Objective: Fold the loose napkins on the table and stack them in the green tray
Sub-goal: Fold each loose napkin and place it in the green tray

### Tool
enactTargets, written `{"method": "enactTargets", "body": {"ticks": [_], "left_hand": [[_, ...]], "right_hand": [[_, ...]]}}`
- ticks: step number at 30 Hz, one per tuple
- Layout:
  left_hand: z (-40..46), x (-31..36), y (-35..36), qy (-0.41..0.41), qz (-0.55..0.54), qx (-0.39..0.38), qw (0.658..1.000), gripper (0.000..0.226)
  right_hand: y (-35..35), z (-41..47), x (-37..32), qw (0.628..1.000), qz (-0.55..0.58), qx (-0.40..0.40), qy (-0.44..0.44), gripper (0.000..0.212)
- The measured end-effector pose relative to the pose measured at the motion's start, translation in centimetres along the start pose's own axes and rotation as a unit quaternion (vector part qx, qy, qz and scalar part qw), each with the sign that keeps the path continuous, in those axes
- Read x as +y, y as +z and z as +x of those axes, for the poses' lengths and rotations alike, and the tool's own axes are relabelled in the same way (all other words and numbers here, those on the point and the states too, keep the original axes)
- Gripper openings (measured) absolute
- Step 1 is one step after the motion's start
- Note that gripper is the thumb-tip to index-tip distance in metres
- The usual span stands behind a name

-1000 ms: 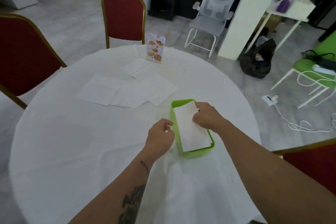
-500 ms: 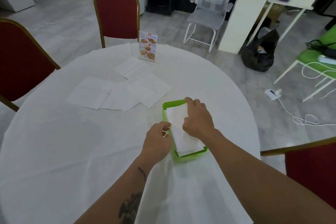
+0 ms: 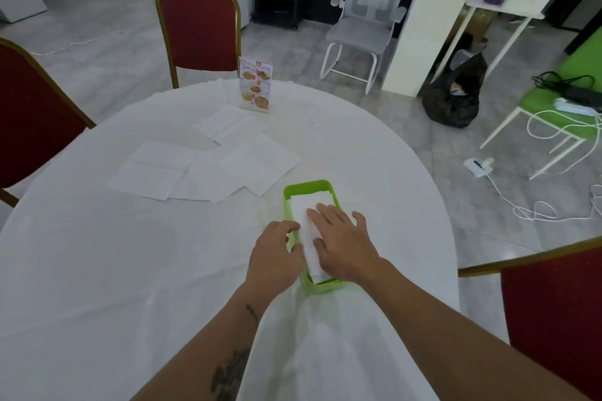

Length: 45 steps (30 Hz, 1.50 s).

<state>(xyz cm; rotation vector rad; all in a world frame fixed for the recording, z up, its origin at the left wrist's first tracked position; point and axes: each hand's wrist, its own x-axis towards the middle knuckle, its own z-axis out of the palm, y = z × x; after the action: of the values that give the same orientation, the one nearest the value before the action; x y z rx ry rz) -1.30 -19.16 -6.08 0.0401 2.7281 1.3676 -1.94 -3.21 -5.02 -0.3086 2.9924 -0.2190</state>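
White cloth covers the round table (image 3: 97, 270), where my right hand (image 3: 342, 244) lies flat with straight fingers on the folded napkin (image 3: 304, 215) inside the green tray (image 3: 306, 185) near the right edge, my left hand (image 3: 275, 257) curls against the tray's left wall, and loose napkins (image 3: 202, 169) lie toward the far side.

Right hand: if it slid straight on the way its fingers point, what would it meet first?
The right hand lies flat on the folded napkin, fingers pointing up and left. Going on, it would likely meet the green tray at its far rim first; the loose napkins lie beyond.
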Motion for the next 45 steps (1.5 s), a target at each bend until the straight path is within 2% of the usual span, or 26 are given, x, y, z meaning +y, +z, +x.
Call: {"method": "enactTargets", "body": {"ticks": [6, 10, 14, 20, 26, 29, 33, 40, 45], "left_hand": [[-0.5, -0.1, -1.7, -0.079, -0.094, 0.012, 0.992, 0.032], [-0.4, -0.2, -4.2, -0.149, -0.194, 0.055, 0.968, 0.028], [0.1, -1.6, -8.0, -0.174, -0.236, 0.102, 0.951, 0.028], [1.6, -5.1, -11.6, -0.206, -0.239, 0.107, 0.943, 0.025], [3.2, -8.4, -11.9, -0.233, -0.215, 0.104, 0.943, 0.028], [3.8, -9.4, -11.3, -0.236, -0.181, 0.097, 0.950, 0.031], [4.2, -10.8, -10.5, -0.232, -0.139, 0.082, 0.959, 0.033], [5.0, -13.2, -10.3, -0.266, -0.191, 0.077, 0.942, 0.029], [5.2, -12.8, -9.8, -0.258, -0.167, 0.078, 0.948, 0.031]], "right_hand": [[0.1, -0.5, -1.8, 1.000, 0.006, 0.017, 0.005, 0.053], [-1.8, 1.4, -4.3, 0.995, 0.049, 0.092, -0.003, 0.047], [-3.1, 4.3, -8.5, 0.990, 0.089, 0.094, -0.047, 0.043], [-2.2, 8.2, -12.6, 0.992, 0.092, 0.033, -0.083, 0.053], [1.0, 11.3, -13.1, 0.994, 0.042, -0.096, -0.006, 0.062], [2.3, 13.0, -12.5, 0.991, 0.040, -0.120, 0.033, 0.061], [3.6, 15.3, -11.4, 0.990, 0.052, -0.111, 0.069, 0.062], [5.6, 17.5, -11.0, 0.995, 0.022, -0.044, 0.088, 0.059], [5.9, 17.8, -11.0, 0.997, -0.037, 0.008, 0.068, 0.044]]}}
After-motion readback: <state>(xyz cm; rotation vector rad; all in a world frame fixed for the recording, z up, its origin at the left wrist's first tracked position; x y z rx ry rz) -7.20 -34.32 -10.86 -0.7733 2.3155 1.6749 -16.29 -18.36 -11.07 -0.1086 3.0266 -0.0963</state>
